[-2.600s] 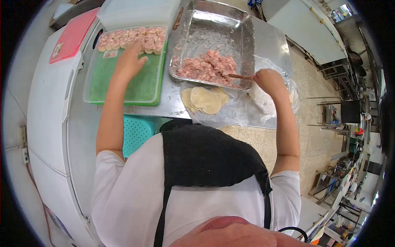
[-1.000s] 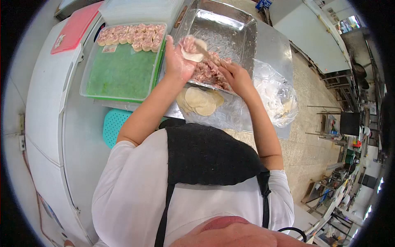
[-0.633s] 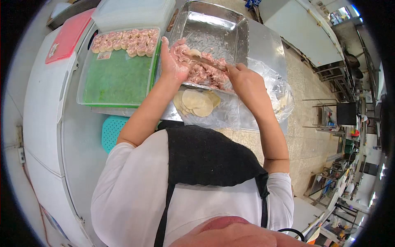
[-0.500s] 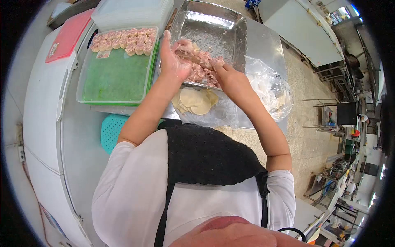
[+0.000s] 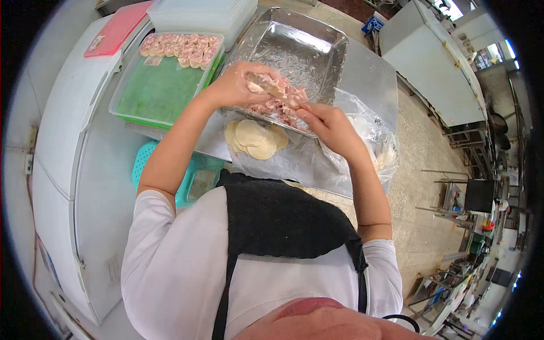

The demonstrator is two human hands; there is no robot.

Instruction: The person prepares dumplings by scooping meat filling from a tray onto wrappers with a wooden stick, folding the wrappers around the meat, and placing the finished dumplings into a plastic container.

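Observation:
My left hand [image 5: 242,85] is curled over the near left part of a metal tray [image 5: 333,71], closed around a pale dumpling wrapper [image 5: 254,87] with pink meat on it, mostly hidden by the fingers. The handle of a flat spatula [image 5: 273,89] is gripped in my right hand [image 5: 326,122], above the tray's near edge. Its blade reaches left into my left palm, smeared with meat. Raw minced meat [image 5: 277,109] lies heaped in the tray below both hands. Round dough wrappers [image 5: 258,139] lie overlapping on plastic just in front of the tray.
To the left, a clear container with a green base [image 5: 156,93] holds rows of filled dumplings [image 5: 184,46]. Stacked clear containers [image 5: 201,14] stand behind it, near a pink lid [image 5: 119,29]. A plastic bag [image 5: 374,139] lies at the right; a turquoise basket [image 5: 190,181] sits lower left.
My left hand has turned from upright with its fingers stretched to curled over. The spatula's blade now lies at the left palm, and my right hand has shifted slightly right and nearer. The view has tilted.

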